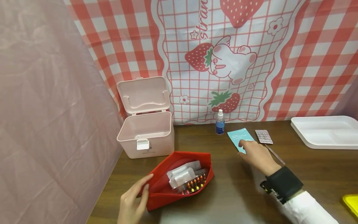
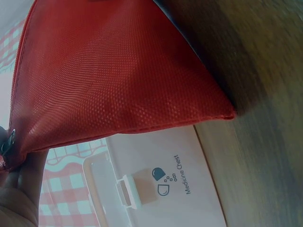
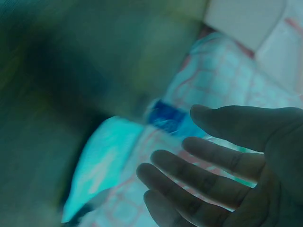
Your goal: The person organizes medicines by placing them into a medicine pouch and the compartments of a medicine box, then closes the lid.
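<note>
With thumb and fingers at its left end, my left hand [image 1: 132, 199] holds a red zip pouch [image 1: 159, 203] by its edge. The pouch gapes upward; white wrapped packages [image 1: 183, 175] and a blister strip of coloured capsules [image 1: 195, 184] lie inside. In the left wrist view, part of the left hand shows beside the zipper pull [image 2: 8, 141]. My right hand [image 1: 257, 155] hovers about the near end of a teal flat packet [image 1: 237, 137] lying on the table. The right wrist view shows its fingers apart, holding nothing, with the packet [image 3: 102, 161] beyond them.
A pink medicine chest [image 1: 152, 146] stands open behind the pouch. Near the backdrop are a small spray bottle [image 1: 220, 124], a pill blister pack [image 1: 263, 137] and a thin stick [image 1: 277, 155]. A white tray [image 1: 313, 146] is at right, a yellow edge [image 1: 349, 202] at lower right.
</note>
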The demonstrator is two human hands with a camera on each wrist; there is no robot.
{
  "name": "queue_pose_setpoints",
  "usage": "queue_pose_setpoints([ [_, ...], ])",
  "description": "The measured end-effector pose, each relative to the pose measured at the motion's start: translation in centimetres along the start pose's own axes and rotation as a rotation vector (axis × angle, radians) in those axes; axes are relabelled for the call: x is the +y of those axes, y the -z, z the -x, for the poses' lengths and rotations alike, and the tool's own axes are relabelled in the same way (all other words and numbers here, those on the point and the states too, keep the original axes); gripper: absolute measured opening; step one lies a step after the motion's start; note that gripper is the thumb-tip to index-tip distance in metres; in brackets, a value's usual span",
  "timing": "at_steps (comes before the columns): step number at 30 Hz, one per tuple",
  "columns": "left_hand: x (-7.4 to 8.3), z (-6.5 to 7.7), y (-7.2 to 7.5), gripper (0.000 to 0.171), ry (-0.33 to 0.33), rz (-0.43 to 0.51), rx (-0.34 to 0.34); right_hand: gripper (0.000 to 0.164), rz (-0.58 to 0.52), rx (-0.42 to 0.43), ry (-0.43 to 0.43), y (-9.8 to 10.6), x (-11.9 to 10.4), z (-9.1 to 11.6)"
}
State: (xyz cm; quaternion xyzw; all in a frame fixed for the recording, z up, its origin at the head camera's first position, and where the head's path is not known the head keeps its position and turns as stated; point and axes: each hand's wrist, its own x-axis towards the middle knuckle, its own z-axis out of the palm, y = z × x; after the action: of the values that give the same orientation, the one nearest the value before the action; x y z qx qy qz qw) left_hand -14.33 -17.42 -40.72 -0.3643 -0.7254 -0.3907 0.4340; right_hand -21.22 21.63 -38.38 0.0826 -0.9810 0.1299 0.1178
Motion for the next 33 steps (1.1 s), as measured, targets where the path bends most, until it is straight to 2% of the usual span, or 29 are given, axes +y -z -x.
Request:
queue_pose_setpoints([
  [5,-0.1,0.1,0.0,0.02,0.009,-0.008,-0.003,0.028,0.019,-0.064,-0.044,-1.5,2.2,-0.8],
  [9,-0.2,0.1,0.0,0.02,0.018,-0.014,-0.005,0.041,0.04,-0.099,-0.073,-2.3,3.3,-1.4],
  [23,-0.3,0.2,0.0,0.02,0.031,-0.012,-0.01,0.074,0.015,-0.245,-0.242,-3.3,4.5,-2.8],
  [27,-0.2,0.2,0.0,0.02,0.032,-0.011,-0.011,0.079,-0.015,-0.244,-0.261,-3.3,4.6,-3.0],
  [33,-0.1,0.0,0.0,0.02,0.032,-0.009,-0.007,0.089,-0.083,-0.189,-0.298,-3.3,4.7,-3.3],
])
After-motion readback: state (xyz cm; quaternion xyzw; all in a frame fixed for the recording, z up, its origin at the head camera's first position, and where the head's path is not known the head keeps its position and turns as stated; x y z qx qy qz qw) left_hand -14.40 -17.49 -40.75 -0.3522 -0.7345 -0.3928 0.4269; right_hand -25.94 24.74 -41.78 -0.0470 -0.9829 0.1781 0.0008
